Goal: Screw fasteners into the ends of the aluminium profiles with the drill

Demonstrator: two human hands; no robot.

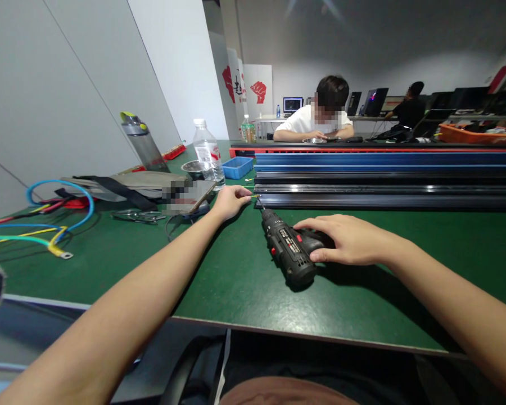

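Observation:
A black cordless drill [287, 247] with red switches lies on its side, its bit pointing away toward the left end of the long black metal rails [362, 201]. My right hand [346, 239] is closed round its handle from the right, fingers on the trigger side. At the rails' left end, my left hand [231, 202] pinches a thin yellow-green wire [254, 196]. The wire's end lies by the drill's tip at the rail; whether bit and rail touch is too small to tell.
Left of my hands are a phone [193, 198], a water bottle [207, 151], a blue tray [237, 167], a grey bag [113, 188], a tumbler [143, 143] and thick cables [63, 239]. Blue rails [383, 162] lie behind the black ones. Across the table sits a person [314, 124] in white.

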